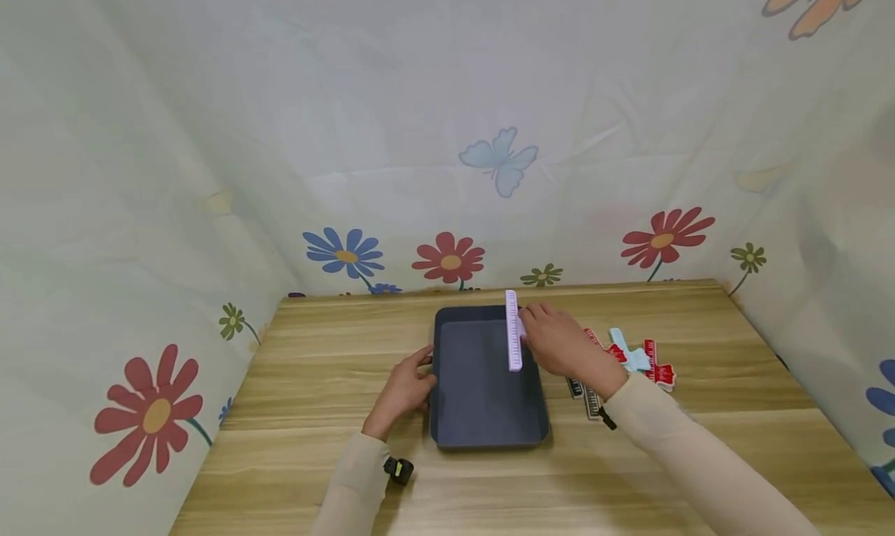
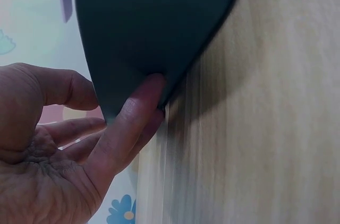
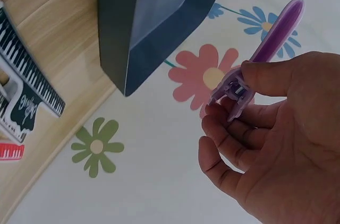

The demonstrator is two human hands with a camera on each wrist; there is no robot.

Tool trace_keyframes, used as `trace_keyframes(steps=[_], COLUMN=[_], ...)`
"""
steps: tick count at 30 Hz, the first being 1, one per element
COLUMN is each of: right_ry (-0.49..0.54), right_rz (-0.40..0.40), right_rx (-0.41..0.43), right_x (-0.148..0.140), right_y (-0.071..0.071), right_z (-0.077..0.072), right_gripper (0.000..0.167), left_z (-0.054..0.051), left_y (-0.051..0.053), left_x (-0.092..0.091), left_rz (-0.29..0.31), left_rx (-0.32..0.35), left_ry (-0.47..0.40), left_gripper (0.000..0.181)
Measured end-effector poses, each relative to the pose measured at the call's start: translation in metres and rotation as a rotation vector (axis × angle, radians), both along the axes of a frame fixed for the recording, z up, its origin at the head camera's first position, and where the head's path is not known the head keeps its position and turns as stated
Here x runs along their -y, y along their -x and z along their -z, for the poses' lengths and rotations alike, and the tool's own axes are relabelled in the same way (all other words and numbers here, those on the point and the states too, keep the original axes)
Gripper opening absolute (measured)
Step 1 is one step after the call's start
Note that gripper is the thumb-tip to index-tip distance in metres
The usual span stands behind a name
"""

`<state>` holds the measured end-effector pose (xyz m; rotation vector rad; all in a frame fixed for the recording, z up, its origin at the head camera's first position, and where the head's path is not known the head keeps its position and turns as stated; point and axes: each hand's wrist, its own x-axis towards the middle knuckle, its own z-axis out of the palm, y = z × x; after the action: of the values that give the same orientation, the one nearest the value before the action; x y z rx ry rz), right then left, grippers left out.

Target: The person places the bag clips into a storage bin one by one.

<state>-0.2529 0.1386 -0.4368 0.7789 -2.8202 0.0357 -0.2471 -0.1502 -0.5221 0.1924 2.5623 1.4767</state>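
A dark grey tray [image 1: 489,381] lies on the wooden table. At its left side, my left hand [image 1: 402,396] touches the outer wall with extended fingers; the left wrist view has these fingers [image 2: 127,128] against the dark tray wall [image 2: 143,33]. My right hand [image 1: 569,346] pinches a light purple ruler-shaped clip [image 1: 513,334] above the tray's right part. In the right wrist view, thumb and fingers of the right hand [image 3: 281,134] hold the purple clip [image 3: 279,30] by its sprung handle, clear of the tray [image 3: 119,27].
Right of the tray lie several clips: a light blue one [image 1: 632,357], red ones [image 1: 660,374] and black ones [image 1: 592,404], partly behind the right forearm. A flower-printed cloth [image 1: 391,132] stands behind the table [image 1: 336,349] and along its sides.
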Motion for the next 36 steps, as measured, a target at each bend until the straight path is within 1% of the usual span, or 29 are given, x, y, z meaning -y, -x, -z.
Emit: trace_keyframes(steps=[6, 8, 13, 17, 21, 23, 28, 32, 36], right_ry=[-0.022, -0.021, -0.007, -0.013, -0.058, -0.081, -0.112, -0.119, -0.152], right_rz=[0.012, 0.012, 0.000, 0.009, 0.028, 0.030, 0.010, -0.006, -0.007], right_rx=[0.025, 0.025, 0.040, 0.097, 0.168, 0.186, 0.182, 0.189, 0.209], right_x=[0.013, 0.016, 0.026, 0.034, 0.042, 0.046, 0.055, 0.062, 0.071], right_y=[0.005, 0.007, 0.012, 0.016, 0.020, 0.022, 0.025, 0.026, 0.028], right_z=[0.003, 0.004, 0.005, 0.005, 0.007, 0.009, 0.016, 0.021, 0.027], right_gripper=[0.049, 0.048, 0.044, 0.043, 0.044, 0.044, 0.042, 0.039, 0.042], left_z=[0.000, 0.000, -0.001, -0.001, -0.001, -0.001, 0.000, 0.001, 0.001], left_y=[0.000, -0.001, 0.000, 0.000, 0.000, -0.001, 0.000, 0.001, 0.001], left_x=[0.001, 0.001, 0.001, 0.001, 0.001, 0.001, 0.002, 0.003, 0.002], left_rz=[0.002, 0.003, -0.005, -0.006, 0.005, 0.012, 0.023, 0.017, 0.008], left_rx=[-0.005, -0.012, -0.005, -0.003, -0.014, -0.020, -0.020, -0.012, -0.008], left_ry=[0.012, 0.012, 0.006, 0.005, 0.013, 0.016, 0.004, 0.006, 0.011], left_gripper=[0.066, 0.066, 0.065, 0.065, 0.065, 0.064, 0.065, 0.064, 0.065])
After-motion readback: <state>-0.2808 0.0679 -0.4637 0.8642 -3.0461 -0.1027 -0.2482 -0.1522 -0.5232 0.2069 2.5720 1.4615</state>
